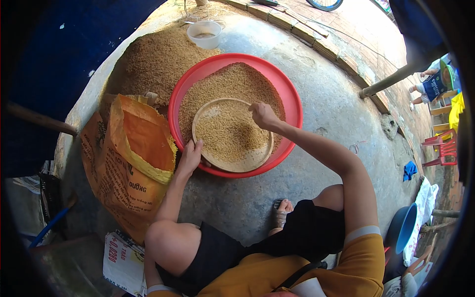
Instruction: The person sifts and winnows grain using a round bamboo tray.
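A round woven sieve [255,159] holds a layer of yellow-brown grain [222,131], heaped toward its right side. It sits over a wide red basin [297,101], overlapping the basin's near rim. More grain [237,79] lies in the basin behind the sieve. My left hand [190,156] is closed on the sieve's left edge, thumb up along the rim. At the upper right edge, my right hand [264,117] has its fingers curled around the rim.
An orange printed sack [123,183] stands gaping at the left. Behind it lies a large brown husk-like pile [153,64] beside a translucent bowl [204,34]. Bricks [324,52] edge the concrete floor. A pole [396,79], red chair [440,148] and blue tub [402,227] are rightward; another person [433,86] stands beyond.
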`<action>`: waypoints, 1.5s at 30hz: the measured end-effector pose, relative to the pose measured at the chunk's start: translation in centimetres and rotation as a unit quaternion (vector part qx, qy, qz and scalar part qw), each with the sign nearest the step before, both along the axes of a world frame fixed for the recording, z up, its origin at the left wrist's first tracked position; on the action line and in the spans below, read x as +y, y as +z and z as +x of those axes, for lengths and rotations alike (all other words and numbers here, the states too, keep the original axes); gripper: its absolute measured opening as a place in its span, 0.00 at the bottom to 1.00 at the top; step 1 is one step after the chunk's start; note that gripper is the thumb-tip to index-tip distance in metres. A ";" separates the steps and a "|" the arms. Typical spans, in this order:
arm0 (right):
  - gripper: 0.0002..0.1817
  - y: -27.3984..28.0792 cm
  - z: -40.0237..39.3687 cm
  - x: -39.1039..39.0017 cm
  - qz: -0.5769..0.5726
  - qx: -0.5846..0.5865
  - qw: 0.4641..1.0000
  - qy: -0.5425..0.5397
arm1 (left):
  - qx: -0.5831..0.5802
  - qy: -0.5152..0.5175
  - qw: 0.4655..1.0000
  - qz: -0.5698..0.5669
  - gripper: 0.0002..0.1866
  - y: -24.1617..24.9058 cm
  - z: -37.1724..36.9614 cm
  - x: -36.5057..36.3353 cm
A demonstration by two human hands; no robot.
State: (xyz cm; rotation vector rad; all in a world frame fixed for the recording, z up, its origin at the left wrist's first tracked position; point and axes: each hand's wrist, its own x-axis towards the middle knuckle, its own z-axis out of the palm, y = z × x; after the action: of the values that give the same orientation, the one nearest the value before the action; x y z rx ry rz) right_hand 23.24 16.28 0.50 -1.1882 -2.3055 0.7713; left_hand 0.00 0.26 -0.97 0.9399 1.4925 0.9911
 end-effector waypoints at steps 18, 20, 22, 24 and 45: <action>0.17 0.0 -3.0 -2.3 -0.084 -0.057 0.984 0.150 | 0.026 -0.003 1.000 0.014 0.16 -0.5 -0.2 0.1; 0.16 -1.9 -1.6 -0.2 -0.067 -0.072 0.994 0.045 | 0.050 -0.006 0.998 0.026 0.16 -1.4 -0.5 0.2; 0.16 -1.8 -1.4 0.1 -0.074 -0.075 0.994 0.042 | 0.075 -0.009 0.997 0.036 0.16 -3.0 -0.9 0.3; 0.16 -1.5 -2.1 -0.2 -0.082 -0.078 0.993 0.040 | 0.118 -0.014 0.991 0.058 0.16 -4.3 -1.3 0.4; 0.19 -3.6 -0.3 2.3 -0.071 -0.132 0.988 -0.048 | 0.064 -0.007 0.997 0.038 0.15 -0.6 -0.1 0.2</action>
State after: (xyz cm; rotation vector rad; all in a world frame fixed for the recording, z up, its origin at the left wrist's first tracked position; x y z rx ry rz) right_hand 22.91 18.60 -3.07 -1.5363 -2.4109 0.7963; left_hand -0.15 0.43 -1.62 1.0857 1.5605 0.9989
